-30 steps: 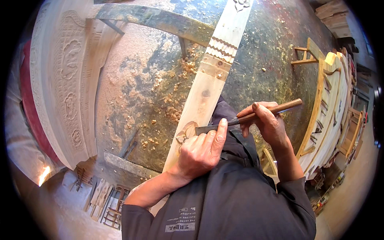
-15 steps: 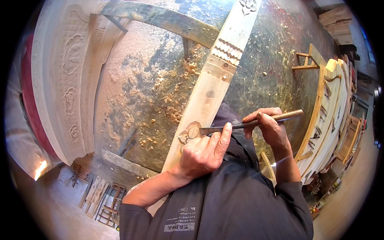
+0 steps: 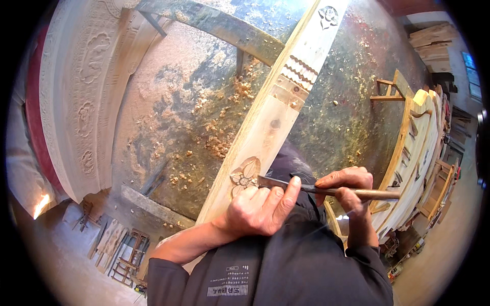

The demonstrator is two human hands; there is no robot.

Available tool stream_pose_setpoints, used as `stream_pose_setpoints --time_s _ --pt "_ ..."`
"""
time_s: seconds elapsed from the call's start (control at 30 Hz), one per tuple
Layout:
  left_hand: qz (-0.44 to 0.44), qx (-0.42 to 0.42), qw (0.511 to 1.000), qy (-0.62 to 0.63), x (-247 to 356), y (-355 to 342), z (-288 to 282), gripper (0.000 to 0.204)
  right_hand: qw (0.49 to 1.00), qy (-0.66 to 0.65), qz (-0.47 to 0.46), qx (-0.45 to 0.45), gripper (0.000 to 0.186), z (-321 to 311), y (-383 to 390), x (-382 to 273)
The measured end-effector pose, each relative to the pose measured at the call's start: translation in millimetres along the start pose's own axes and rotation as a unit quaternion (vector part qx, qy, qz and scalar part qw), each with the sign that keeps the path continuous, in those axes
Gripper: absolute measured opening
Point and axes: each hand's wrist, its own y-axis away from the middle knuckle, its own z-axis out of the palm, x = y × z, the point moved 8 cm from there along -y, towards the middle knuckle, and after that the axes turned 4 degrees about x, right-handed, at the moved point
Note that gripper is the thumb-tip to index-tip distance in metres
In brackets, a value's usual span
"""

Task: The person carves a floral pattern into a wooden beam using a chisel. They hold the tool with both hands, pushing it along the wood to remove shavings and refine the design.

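Observation:
A long pale wooden board [image 3: 261, 130] slants from the lower middle to the top. A flower carving [image 3: 245, 177] is cut into its near part. My left hand [image 3: 258, 210] rests at the board's right edge, fingers closed around the blade end of a chisel [image 3: 380, 194], index finger raised against the metal. The chisel's flat tip is beside the flower's petals. My right hand [image 3: 352, 184] grips the chisel where blade meets wooden handle, and the handle's end sticks out to the right. The left fingers partly hide the flower's lower petals.
Wood shavings [image 3: 219, 143] litter the floor. A trestle beam [image 3: 214, 25] passes under the board's far part; another [image 3: 153, 206] lies nearer. A large carved panel [image 3: 66, 117] stands at left. On the right, a workbench [image 3: 408, 168] carries several hand tools beside a small stool [image 3: 390, 87].
The chisel's handle end has swung lower, toward me, and my right hand has moved down and slightly right with it. My left hand stays near the flower. The whole view has shifted slightly.

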Motion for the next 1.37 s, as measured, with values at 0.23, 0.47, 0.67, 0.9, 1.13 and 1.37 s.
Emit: stream_pose_setpoints --time_s 0.23,0.47,0.67,0.9,1.13,1.37 --pt "-0.018 -0.013 1.000 0.019 -4 2 10 0.047 0.997 0.055 -0.026 0.051 0.024 3 19 3" --pt "-0.023 -0.003 1.000 0.013 -6 6 15 0.045 0.996 0.065 -0.018 0.060 0.024 4 21 10" --pt "-0.037 -0.036 0.998 0.022 -6 4 14 0.047 0.994 0.081 -0.010 0.071 0.023 5 20 6" --pt "-0.039 -0.027 0.999 0.026 -6 5 14 0.047 0.995 0.077 -0.024 0.065 0.022 6 20 4" --pt "-0.044 -0.033 0.998 0.034 -7 4 13 0.049 0.995 0.063 -0.028 0.076 0.022 6 21 6" --pt "-0.026 -0.003 0.999 0.024 -8 6 15 0.046 0.993 0.084 -0.001 0.077 0.022 5 20 7"
